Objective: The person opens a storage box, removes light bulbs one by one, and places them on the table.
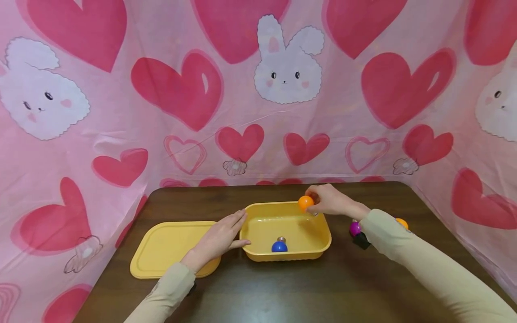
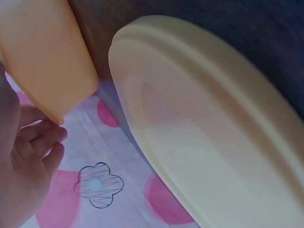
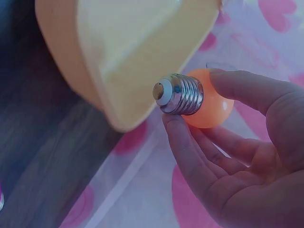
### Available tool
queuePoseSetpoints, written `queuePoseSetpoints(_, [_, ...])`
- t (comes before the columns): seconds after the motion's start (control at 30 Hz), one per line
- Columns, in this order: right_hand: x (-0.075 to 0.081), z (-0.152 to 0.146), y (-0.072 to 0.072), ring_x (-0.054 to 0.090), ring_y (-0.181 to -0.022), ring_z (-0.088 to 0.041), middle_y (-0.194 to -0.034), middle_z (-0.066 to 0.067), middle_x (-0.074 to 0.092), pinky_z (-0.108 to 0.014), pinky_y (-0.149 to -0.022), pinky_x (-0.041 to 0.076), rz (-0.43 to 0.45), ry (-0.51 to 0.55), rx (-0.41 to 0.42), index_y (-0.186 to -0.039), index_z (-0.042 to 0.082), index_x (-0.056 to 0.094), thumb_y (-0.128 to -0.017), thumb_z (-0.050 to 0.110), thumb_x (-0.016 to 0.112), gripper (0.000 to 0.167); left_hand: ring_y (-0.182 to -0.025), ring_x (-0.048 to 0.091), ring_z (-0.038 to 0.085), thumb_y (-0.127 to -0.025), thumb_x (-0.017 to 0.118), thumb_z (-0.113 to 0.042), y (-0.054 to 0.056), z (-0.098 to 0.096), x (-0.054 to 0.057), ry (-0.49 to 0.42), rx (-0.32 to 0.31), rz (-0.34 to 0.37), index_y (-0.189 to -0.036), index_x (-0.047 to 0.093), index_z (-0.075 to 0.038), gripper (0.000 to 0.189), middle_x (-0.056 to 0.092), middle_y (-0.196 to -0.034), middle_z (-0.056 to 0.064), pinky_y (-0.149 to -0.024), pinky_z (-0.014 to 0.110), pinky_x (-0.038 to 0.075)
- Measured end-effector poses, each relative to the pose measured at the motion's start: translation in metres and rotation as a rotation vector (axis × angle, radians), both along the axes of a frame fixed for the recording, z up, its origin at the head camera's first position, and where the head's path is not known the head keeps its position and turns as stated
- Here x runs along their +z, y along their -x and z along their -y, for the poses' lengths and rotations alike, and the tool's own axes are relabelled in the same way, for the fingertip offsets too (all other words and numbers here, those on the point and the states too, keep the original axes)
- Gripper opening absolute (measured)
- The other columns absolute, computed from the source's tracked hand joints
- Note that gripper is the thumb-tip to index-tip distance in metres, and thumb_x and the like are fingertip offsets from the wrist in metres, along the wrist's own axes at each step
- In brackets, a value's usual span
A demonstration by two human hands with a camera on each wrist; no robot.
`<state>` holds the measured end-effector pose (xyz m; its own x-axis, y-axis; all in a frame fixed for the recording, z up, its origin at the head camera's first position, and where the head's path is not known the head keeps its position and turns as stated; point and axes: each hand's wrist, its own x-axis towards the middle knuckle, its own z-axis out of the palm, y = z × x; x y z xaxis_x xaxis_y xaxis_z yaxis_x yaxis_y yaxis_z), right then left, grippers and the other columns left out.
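My right hand pinches an orange light bulb over the back right corner of a yellow plastic box. In the right wrist view the bulb's silver screw base points away from the palm, with thumb and fingertips on the orange globe and near the base. A blue light bulb lies inside the box near its front wall. My left hand rests at the box's left rim, its fingers nearly straight. In the left wrist view the fingertips touch the box's edge.
A yellow lid lies flat left of the box, partly under the left forearm. To the right, a purple bulb, a black object and another orange bulb sit beside the right sleeve. A patterned cloth hangs behind the table.
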<state>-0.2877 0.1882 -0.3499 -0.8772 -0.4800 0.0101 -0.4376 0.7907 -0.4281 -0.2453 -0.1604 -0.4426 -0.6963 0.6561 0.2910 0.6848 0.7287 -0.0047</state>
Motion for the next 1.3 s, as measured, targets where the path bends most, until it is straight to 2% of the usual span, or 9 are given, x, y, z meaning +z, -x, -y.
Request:
queuePoseSetpoints(0.17, [0.007, -0.02, 0.001, 0.064, -0.08, -0.018, -0.098, -0.012, 0.072, -0.038, -0.08, 0.062, -0.058, 0.011, -0.03, -0.109, -0.001, 0.066, -0.083, 0.021, 0.078, 0.036, -0.138, 0.05, 0.032, -0.089, 0.064, -0.054, -0.001, 0.002, 0.001, 0.001, 0.016, 0.009, -0.145, 0.046, 0.003, 0.082, 0.047, -0.153, 0.017, -0.112, 0.046, 0.045])
queuePoseSetpoints(0.5, [0.009, -0.073, -0.006, 0.063, -0.085, -0.022, -0.1, -0.011, 0.072, -0.045, -0.083, 0.059, -0.088, 0.018, -0.138, -0.107, 0.002, 0.067, -0.082, 0.025, 0.078, 0.036, -0.139, 0.05, 0.031, -0.09, 0.063, -0.055, 0.0, 0.001, 0.0, 0.013, 0.01, 0.011, -0.145, 0.046, 0.002, 0.082, 0.046, -0.153, 0.017, -0.113, 0.045, 0.045])
queuePoseSetpoints(0.7, [0.009, -0.107, -0.015, 0.065, -0.092, -0.029, -0.106, -0.017, 0.072, -0.053, -0.087, 0.057, -0.057, -0.015, -0.231, -0.113, 0.0, 0.064, -0.086, 0.032, 0.074, 0.044, -0.14, 0.049, 0.031, -0.09, 0.063, -0.056, 0.0, -0.001, 0.0, 0.015, 0.013, 0.025, -0.146, 0.046, 0.002, 0.082, 0.045, -0.154, 0.016, -0.114, 0.045, 0.044])
queuePoseSetpoints(0.83, [0.007, -0.13, -0.02, 0.065, -0.091, -0.032, -0.107, -0.023, 0.07, -0.056, -0.086, 0.056, -0.054, -0.046, -0.284, -0.114, -0.004, 0.063, -0.087, 0.037, 0.073, 0.05, -0.14, 0.049, 0.031, -0.09, 0.063, -0.056, -0.001, -0.001, 0.001, 0.015, 0.014, 0.029, -0.146, 0.045, 0.002, 0.083, 0.045, -0.154, 0.016, -0.114, 0.044, 0.044])
queuePoseSetpoints(1.13, [-0.004, -0.181, -0.025, 0.063, -0.087, -0.036, -0.106, -0.031, 0.067, -0.054, -0.08, 0.056, 0.0, -0.101, -0.397, -0.118, -0.013, 0.058, -0.089, 0.04, 0.071, 0.062, -0.14, 0.049, 0.031, -0.089, 0.062, -0.056, 0.0, -0.001, 0.0, 0.021, 0.018, 0.025, -0.146, 0.045, 0.002, 0.083, 0.045, -0.154, 0.016, -0.113, 0.045, 0.044])
queuePoseSetpoints(1.3, [-0.008, -0.2, -0.031, 0.062, -0.084, -0.031, -0.104, -0.031, 0.066, -0.052, -0.076, 0.058, 0.05, -0.092, -0.406, -0.12, -0.017, 0.055, -0.089, 0.039, 0.07, 0.065, -0.139, 0.049, 0.031, -0.09, 0.061, -0.057, -0.001, -0.001, 0.0, 0.021, 0.02, 0.033, -0.146, 0.045, 0.002, 0.083, 0.045, -0.154, 0.016, -0.113, 0.045, 0.044])
